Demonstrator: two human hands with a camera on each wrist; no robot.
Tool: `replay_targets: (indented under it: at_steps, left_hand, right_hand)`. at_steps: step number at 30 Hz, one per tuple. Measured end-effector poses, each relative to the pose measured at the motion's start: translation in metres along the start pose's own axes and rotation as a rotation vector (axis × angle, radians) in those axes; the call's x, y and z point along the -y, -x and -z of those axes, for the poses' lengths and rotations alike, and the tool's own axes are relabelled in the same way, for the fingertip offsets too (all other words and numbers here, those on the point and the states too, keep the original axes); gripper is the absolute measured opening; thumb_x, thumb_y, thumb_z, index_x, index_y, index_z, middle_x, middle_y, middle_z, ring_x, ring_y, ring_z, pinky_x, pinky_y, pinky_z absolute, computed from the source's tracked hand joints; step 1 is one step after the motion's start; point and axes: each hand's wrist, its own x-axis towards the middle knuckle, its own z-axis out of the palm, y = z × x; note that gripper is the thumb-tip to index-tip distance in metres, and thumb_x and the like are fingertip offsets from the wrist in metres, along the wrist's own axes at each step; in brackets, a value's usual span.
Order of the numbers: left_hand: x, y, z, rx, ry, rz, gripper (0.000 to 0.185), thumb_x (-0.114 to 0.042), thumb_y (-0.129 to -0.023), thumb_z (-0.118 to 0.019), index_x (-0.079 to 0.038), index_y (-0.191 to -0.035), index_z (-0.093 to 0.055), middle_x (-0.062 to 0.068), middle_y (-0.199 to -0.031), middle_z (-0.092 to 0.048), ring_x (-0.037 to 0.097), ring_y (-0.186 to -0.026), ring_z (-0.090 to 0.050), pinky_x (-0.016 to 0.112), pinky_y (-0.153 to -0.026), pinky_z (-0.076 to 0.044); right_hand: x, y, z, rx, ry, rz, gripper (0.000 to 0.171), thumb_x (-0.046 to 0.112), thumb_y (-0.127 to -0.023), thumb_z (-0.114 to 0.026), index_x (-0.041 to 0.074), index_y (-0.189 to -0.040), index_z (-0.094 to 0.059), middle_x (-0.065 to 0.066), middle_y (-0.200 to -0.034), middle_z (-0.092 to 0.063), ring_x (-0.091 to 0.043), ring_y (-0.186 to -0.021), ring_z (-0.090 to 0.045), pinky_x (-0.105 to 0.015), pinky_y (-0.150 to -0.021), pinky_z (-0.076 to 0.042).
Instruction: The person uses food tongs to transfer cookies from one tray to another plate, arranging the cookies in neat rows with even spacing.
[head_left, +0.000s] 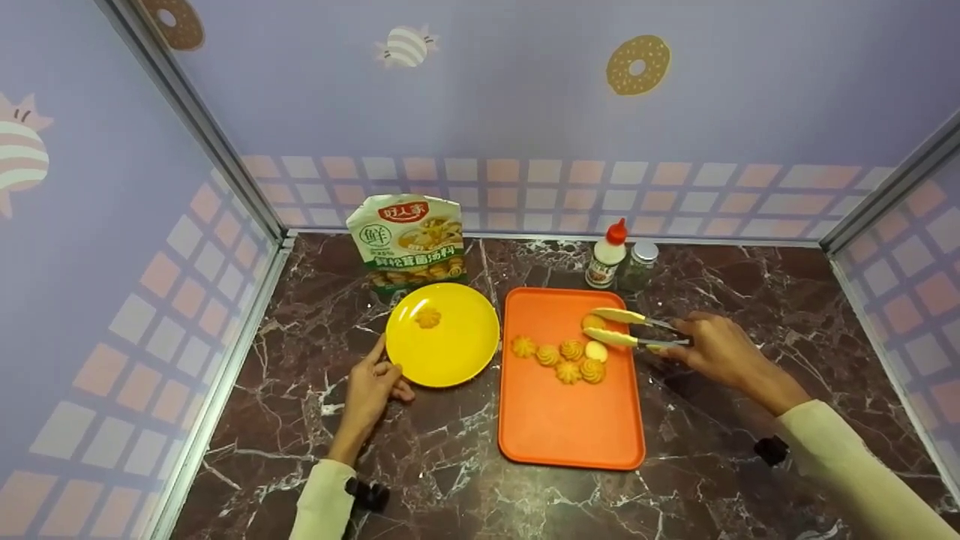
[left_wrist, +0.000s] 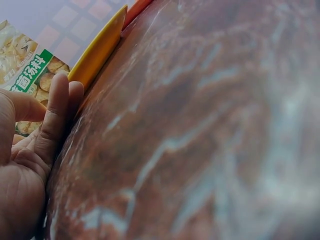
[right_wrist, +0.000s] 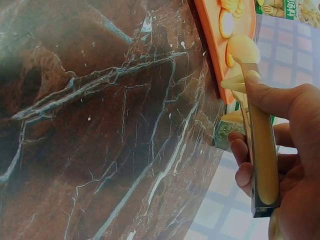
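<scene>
Yellow-and-metal tongs (head_left: 613,337), gripped by the right hand (head_left: 716,349), with the long axis nearly left to right, tips pointing left and slightly far. Between those tips, at the far right of the orange tray (head_left: 562,427), one cookie (head_left: 592,322); hard to tell whether squeezed or only straddled. Directly left of the right hand, then, and much nearer to that hand than to the other. Just near of the tips, a pale round cookie (head_left: 596,352), with other cookies (head_left: 569,372) to the left and near. Well to the left, past the tray's left edge, the yellow plate (head_left: 450,356), touched at the near-left rim by the left hand (head_left: 367,386); cannot tell whether pinching or simply resting there. Toward the plate's far left, a flower-shaped cookie (head_left: 428,318). From tips to plate, almost straight left, across the tray's far half. Farther off on the marbled surface (head_left: 435,465), a pouch (head_left: 412,244) beyond the plate, with bottle (head_left: 602,266) and jar (head_left: 640,266) beyond the tray's far right.
</scene>
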Motion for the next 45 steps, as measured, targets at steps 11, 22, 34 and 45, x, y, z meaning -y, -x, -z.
replay_targets:
  at_steps: [11,22,34,45]
  left_hand:
    - [-0.0010,-0.0010,-0.0002,0.004,0.003,-0.010,0.075,0.008,-0.105,-0.058,0.002,-0.172,-0.027,0.024,-0.076,-0.070,0.022,-0.057,-0.074,0.031,-0.056,-0.067]
    - [0.0007,0.0002,-0.0025,-0.003,0.018,0.009,0.075,0.007,-0.105,-0.059,0.001,-0.173,-0.027,0.021,-0.074,-0.068,0.022,-0.058,-0.074,0.033,-0.057,-0.068]
    - [-0.0004,-0.0005,0.0016,0.012,-0.013,-0.009,0.073,0.006,-0.107,-0.058,0.000,-0.173,-0.027,0.027,-0.079,-0.072,0.024,-0.060,-0.075,0.031,-0.058,-0.067]
    - [0.0011,0.0002,0.0011,0.009,-0.006,-0.008,0.074,0.006,-0.106,-0.059,-0.001,-0.173,-0.027,0.024,-0.077,-0.071,0.024,-0.059,-0.074,0.032,-0.058,-0.068]
  right_hand:
    - [0.0002,0.0011,-0.0020,-0.035,0.018,0.032,0.030,0.022,-0.089,-0.094,0.001,-0.106,-0.081,-0.013,-0.085,-0.070,-0.015,-0.062,-0.051,-0.039,-0.053,-0.048]
    - [0.0022,0.0020,0.0010,-0.042,0.022,0.046,0.031,0.020,-0.089,-0.093,-0.001,-0.108,-0.081,-0.015,-0.087,-0.071,-0.016,-0.064,-0.055,-0.042,-0.055,-0.054]
    - [0.0045,-0.0001,0.0010,-0.071,0.032,0.061,0.030,0.022,-0.089,-0.094,0.001,-0.107,-0.082,-0.009,-0.081,-0.066,-0.013,-0.062,-0.050,-0.034,-0.052,-0.045]
    - [0.0075,0.0007,0.0029,-0.087,0.041,0.073,0.032,0.021,-0.089,-0.094,-0.001,-0.108,-0.082,-0.017,-0.090,-0.072,-0.018,-0.064,-0.056,-0.039,-0.053,-0.050]
